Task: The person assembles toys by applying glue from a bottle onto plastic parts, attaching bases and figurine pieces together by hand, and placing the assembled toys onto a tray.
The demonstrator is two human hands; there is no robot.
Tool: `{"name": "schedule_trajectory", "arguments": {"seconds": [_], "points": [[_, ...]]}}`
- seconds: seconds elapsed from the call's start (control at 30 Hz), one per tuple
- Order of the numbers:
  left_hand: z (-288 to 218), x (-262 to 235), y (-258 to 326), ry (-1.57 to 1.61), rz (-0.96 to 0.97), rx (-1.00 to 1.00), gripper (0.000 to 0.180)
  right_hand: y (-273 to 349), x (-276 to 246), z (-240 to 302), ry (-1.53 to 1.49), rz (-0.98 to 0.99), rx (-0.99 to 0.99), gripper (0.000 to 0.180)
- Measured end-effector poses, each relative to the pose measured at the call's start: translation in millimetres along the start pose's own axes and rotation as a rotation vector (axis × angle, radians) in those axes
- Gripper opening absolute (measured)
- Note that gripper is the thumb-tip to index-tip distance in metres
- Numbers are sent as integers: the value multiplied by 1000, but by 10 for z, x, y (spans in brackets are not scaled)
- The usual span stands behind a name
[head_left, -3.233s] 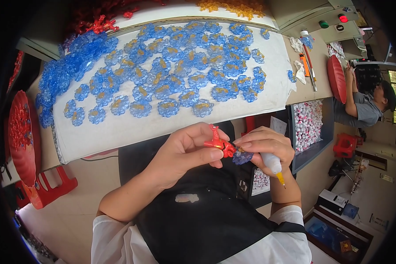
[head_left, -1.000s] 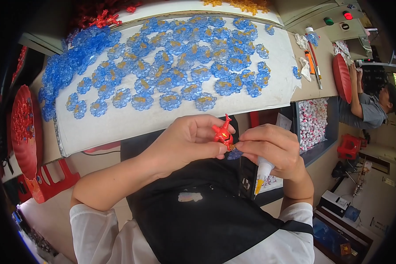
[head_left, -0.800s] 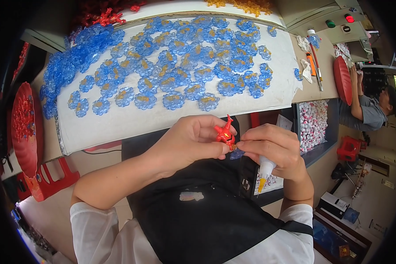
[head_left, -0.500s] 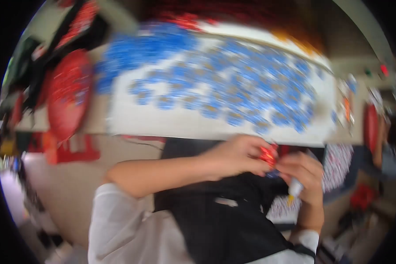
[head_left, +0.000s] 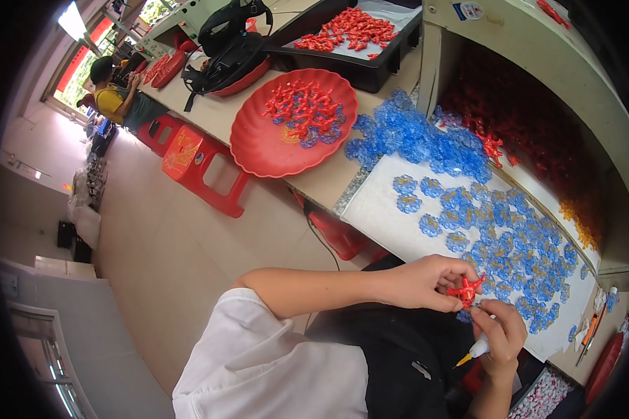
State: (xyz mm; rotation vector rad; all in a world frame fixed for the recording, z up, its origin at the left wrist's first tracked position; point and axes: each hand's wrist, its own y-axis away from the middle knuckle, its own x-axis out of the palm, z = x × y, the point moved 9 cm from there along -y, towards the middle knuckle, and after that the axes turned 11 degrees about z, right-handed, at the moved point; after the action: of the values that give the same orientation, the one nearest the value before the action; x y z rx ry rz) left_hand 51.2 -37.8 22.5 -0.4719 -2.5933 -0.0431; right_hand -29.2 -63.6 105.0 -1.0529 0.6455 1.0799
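A small red plastic flower piece [head_left: 466,288] is pinched between the thumb and fingertips of the left hand [head_left: 426,282], which is closed on it just off the near edge of the white board [head_left: 377,209]. The right hand [head_left: 497,334] is closed too: its fingertips are brought up against the underside of the red piece, where a bit of blue plastic [head_left: 464,315] is glimpsed, and a small white glue bottle with a yellow nozzle [head_left: 474,350] is gripped in the same hand, nozzle turned down and away from the board. Whether the blue bit is actually held cannot be told.

Both hands are kept over the dark-aproned lap, on the near side of the board, with open floor left of them. The board's surface is crowded with blue flower pieces [head_left: 500,241], thickest toward its far right; only a strip along its near-left edge is left bare. At the board's far-left corner a loose heap of blue pieces [head_left: 416,136] is piled. Beyond that heap, a round red tray [head_left: 255,150] of red pieces is set on the bench, and a black tray [head_left: 370,70] farther back. Behind the board, a bin of dark red pieces [head_left: 510,119] is walled in by a cream frame.
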Motion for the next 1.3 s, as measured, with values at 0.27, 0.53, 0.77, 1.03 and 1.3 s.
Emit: {"name": "schedule_trajectory", "arguments": {"seconds": [0.27,0.53,0.77,1.03,1.3], "points": [[-1622,-796,1438,-1225,-899,160,30,358,-217,-395,-94,-252,254,19],[-1575,-1495,1860,-1686,-959,-484,28,836,-260,-564,-169,-262,421,18],[-1497,-1624,1858,-1604,-949,-443,41,915,-299,-589,-191,-298,465,18],[-1778,-887,699,-1825,-856,15,29,1148,-286,-710,-256,-369,521,23],[-1219,-1066,-1108,-2065,-345,8,31,1432,-413,-633,-244,-425,585,23]]}}
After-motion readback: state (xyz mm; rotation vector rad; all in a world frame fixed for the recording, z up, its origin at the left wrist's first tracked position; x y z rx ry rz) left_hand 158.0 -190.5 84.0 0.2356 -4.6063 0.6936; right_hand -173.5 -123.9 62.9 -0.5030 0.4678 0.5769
